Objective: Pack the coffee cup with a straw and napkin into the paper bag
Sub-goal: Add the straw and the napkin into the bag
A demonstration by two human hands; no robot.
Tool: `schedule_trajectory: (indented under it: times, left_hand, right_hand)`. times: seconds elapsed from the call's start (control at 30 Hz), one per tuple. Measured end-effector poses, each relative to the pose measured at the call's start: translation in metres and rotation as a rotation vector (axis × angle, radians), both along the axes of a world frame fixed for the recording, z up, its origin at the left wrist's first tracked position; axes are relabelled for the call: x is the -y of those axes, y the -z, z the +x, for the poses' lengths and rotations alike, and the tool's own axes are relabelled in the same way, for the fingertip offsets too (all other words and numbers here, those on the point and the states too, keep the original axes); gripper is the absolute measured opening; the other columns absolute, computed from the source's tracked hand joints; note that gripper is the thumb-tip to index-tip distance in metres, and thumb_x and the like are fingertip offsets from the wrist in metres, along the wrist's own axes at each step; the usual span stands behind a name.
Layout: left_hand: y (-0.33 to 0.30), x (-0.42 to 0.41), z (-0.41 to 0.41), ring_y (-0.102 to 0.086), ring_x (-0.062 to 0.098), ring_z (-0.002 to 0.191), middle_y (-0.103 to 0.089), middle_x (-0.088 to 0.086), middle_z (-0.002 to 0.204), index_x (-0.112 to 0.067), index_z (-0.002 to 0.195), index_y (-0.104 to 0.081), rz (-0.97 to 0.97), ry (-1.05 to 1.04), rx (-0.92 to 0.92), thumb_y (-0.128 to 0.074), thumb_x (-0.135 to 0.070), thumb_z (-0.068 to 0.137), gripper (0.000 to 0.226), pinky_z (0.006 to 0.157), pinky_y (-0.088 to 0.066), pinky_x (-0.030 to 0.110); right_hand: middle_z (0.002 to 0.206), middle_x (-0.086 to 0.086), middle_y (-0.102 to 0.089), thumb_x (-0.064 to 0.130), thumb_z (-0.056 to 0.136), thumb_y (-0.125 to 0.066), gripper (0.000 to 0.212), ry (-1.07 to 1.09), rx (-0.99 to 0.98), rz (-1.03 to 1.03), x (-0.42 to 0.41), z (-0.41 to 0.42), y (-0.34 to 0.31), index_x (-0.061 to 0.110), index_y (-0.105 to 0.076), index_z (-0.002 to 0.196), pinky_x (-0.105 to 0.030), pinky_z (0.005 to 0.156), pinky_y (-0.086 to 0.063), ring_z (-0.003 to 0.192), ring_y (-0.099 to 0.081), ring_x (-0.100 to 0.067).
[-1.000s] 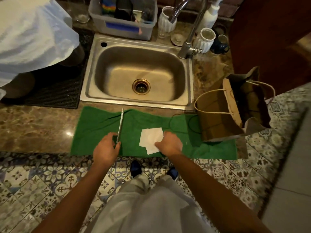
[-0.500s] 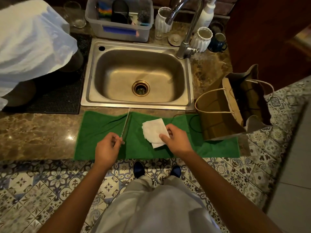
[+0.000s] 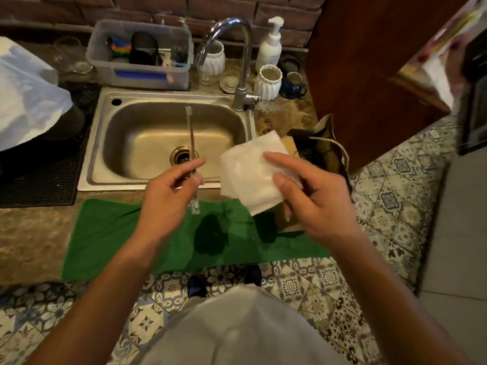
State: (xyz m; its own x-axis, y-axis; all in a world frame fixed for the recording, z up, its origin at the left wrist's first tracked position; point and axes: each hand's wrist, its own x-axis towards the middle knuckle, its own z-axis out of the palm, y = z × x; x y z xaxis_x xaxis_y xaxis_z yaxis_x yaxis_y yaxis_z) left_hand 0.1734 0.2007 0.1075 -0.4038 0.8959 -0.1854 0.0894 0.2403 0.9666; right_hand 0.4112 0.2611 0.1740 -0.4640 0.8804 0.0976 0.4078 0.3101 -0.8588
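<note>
Head view: your left hand (image 3: 168, 198) pinches the clear straw (image 3: 191, 151) upright above the sink (image 3: 89, 164) | your right hand (image 3: 313, 196) grips the white napkin (image 3: 250, 172) by thumb and fingers, raised | paper bag (image 3: 324, 146) stands behind the napkin, at the green towel (image 3: 110, 238)'s right end.

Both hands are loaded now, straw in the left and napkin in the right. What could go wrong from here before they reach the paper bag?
The straw, pinched only near its lower end by the left hand, hangs over the open sink; a slip could drop it in. The paper bag looks slumped, mostly hidden behind the napkin and right hand, so its mouth may need opening, with no hand free.
</note>
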Motion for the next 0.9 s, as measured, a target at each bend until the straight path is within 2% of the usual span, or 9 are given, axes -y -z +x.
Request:
schedule_trajectory:
  times: [0.07,0.13,0.2,0.3,0.43,0.5,0.6,0.77,0.9]
  left_hand:
    - [-0.008,-0.019,0.022,-0.062,-0.009,0.094,-0.067,-0.015,0.114,-0.037,0.126,-0.067,0.055,0.034,-0.068,-0.063,-0.022,0.097,0.033,0.084,-0.052,0.011]
    - [-0.01,-0.039,0.045,-0.062,0.004,0.087,-0.067,-0.005,0.106,-0.035,0.129,-0.066,0.082,0.059,-0.146,-0.065,-0.022,0.096,0.035,0.081,-0.053,0.018]
    - [-0.007,-0.057,0.068,-0.058,0.009,0.081,-0.064,-0.003,0.096,-0.031,0.132,-0.064,0.087,0.075,-0.236,-0.067,-0.024,0.095,0.039,0.076,-0.048,0.014]
    - [0.0,-0.078,0.096,-0.056,0.006,0.078,-0.063,-0.005,0.092,-0.027,0.134,-0.064,0.089,0.057,-0.367,-0.067,-0.023,0.094,0.041,0.069,-0.042,0.008]
    - [0.009,-0.092,0.129,-0.061,0.017,0.093,-0.066,-0.002,0.1,-0.027,0.136,-0.062,0.062,0.063,-0.467,-0.067,-0.032,0.093,0.043,0.086,-0.053,0.039]
    - [0.013,-0.095,0.141,-0.061,0.018,0.101,-0.068,-0.003,0.108,-0.027,0.136,-0.061,0.032,0.045,-0.493,-0.072,-0.045,0.086,0.054,0.09,-0.053,0.042]
    - [0.019,-0.099,0.157,-0.061,0.014,0.1,-0.067,-0.003,0.109,-0.025,0.137,-0.062,0.012,0.0,-0.493,-0.079,-0.05,0.077,0.067,0.087,-0.051,0.033]
    - [0.028,-0.104,0.171,-0.061,0.014,0.092,-0.064,-0.001,0.104,-0.021,0.137,-0.062,0.027,-0.064,-0.467,-0.08,-0.035,0.082,0.059,0.084,-0.054,0.032]
    - [0.029,-0.106,0.171,-0.058,0.002,0.078,-0.064,-0.002,0.1,-0.019,0.134,-0.064,0.032,-0.079,-0.362,-0.075,-0.018,0.087,0.049,0.072,-0.042,0.002]
  right_hand:
    - [0.091,0.009,-0.073,0.016,0.103,-0.06,0.031,0.029,0.03,0.062,-0.017,0.027,-0.006,0.024,-0.068,0.132,-0.015,0.055,-0.049,0.068,-0.067,-0.013]
    - [0.103,0.01,-0.074,0.016,0.103,-0.061,0.03,0.049,0.066,0.109,-0.035,0.05,-0.002,0.02,-0.071,0.131,-0.013,0.061,-0.047,0.078,-0.068,-0.007]
    - [0.109,0.013,-0.073,0.016,0.103,-0.062,0.028,0.081,0.087,0.11,-0.051,0.067,0.005,0.022,-0.072,0.128,-0.013,0.065,-0.047,0.086,-0.066,-0.002]
    - [0.11,0.016,-0.071,0.019,0.102,-0.062,0.027,0.098,0.111,0.107,-0.064,0.085,0.013,0.026,-0.072,0.127,-0.027,0.071,-0.054,0.094,-0.067,-0.004]
    - [0.119,0.012,-0.069,0.025,0.102,-0.061,0.034,0.045,0.203,0.111,-0.075,0.104,0.014,0.024,-0.067,0.136,-0.029,0.08,-0.058,0.098,-0.065,-0.005]
    - [0.121,0.005,-0.07,0.028,0.102,-0.061,0.043,-0.017,0.303,0.139,-0.078,0.108,0.014,0.022,-0.059,0.144,-0.025,0.081,-0.056,0.093,-0.065,-0.005]
    - [0.123,-0.006,-0.07,0.03,0.103,-0.056,0.051,-0.111,0.473,0.148,-0.082,0.106,0.016,0.019,-0.048,0.152,-0.036,0.084,-0.053,0.098,-0.066,-0.019]
    - [0.111,-0.01,-0.072,0.028,0.104,-0.049,0.049,-0.141,0.68,0.146,-0.085,0.1,0.021,0.018,-0.045,0.152,-0.043,0.08,-0.054,0.096,-0.067,-0.029]
    - [0.1,-0.01,-0.073,0.032,0.104,-0.043,0.037,-0.159,0.909,0.123,-0.09,0.097,0.019,0.018,-0.06,0.134,-0.042,0.075,-0.057,0.086,-0.068,-0.029]
